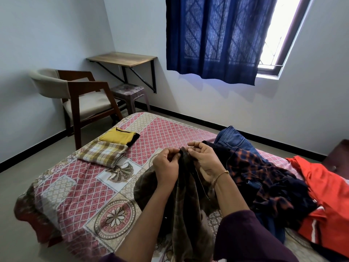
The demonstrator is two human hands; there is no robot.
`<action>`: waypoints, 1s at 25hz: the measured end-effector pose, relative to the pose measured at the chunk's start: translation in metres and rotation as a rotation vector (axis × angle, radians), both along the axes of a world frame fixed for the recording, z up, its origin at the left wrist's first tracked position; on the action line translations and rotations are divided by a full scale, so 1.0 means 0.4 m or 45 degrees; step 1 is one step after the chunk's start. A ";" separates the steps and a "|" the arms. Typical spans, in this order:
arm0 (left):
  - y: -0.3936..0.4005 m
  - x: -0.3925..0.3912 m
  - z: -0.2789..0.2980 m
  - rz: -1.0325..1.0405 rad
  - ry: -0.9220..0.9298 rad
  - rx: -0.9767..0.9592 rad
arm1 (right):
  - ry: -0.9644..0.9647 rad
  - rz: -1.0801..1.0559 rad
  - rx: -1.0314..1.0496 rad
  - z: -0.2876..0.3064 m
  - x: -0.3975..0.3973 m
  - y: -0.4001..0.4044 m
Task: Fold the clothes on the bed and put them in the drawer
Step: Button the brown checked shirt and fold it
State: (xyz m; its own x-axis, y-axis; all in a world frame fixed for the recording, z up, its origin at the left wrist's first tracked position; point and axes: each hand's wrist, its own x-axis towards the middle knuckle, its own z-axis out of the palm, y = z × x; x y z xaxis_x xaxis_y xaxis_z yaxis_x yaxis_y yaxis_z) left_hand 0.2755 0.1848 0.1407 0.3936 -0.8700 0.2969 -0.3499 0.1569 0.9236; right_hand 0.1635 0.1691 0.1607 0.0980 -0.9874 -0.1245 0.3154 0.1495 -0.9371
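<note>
Nearest the camera, a dark brown garment (186, 208) hangs in soft, limp folds down over the edge of the bed (79, 195). It is mottled and looks thin. Both hands hold it up by its top edge. The left hand (166, 165) has its fingers curled in, pinching the cloth between thumb and fingertips. The right hand (204, 160), touching the same bunched edge just beside the left, pinches it too, palm turned toward the camera. A thin gold bangle (221, 175) circles the right wrist, and a dark purple sleeve (243, 237) covers that forearm.

Under the hands lies a bedsheet of pink lattice squares, with round floral medallions and fan shapes.

To the right of the right hand sits a loose heap: a crumpled navy and orange checked shirt (264, 174), blue denim jeans (236, 138) beyond it with stitched seams, and a smooth bright orange garment (324, 201) farther right.

Left of the left hand and farther off, two flat folded pieces lie touching: a yellow and brown plaid cloth (103, 153) and behind it a yellow shirt (118, 137).

Past the bed stand a wooden chair (83, 95) with a pale cushioned seat, a plastic stool (130, 93) and a wall-mounted wooden shelf (122, 58). A dark blue curtain (217, 36) partly covers the window (277, 33).
</note>
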 end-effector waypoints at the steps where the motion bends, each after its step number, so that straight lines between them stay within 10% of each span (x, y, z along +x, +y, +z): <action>1: 0.000 0.001 -0.001 -0.012 -0.003 0.006 | 0.022 0.003 -0.005 -0.002 -0.001 -0.001; 10: -0.001 0.003 -0.015 -0.005 -0.050 0.101 | 0.331 -0.029 -0.041 -0.017 0.023 -0.001; 20: -0.011 -0.021 0.026 -0.034 0.911 0.479 | 0.697 -0.222 -0.308 -0.038 0.050 -0.007; 25: -0.014 -0.026 0.000 -0.026 0.729 0.578 | 0.599 -0.149 -0.169 -0.051 0.063 -0.017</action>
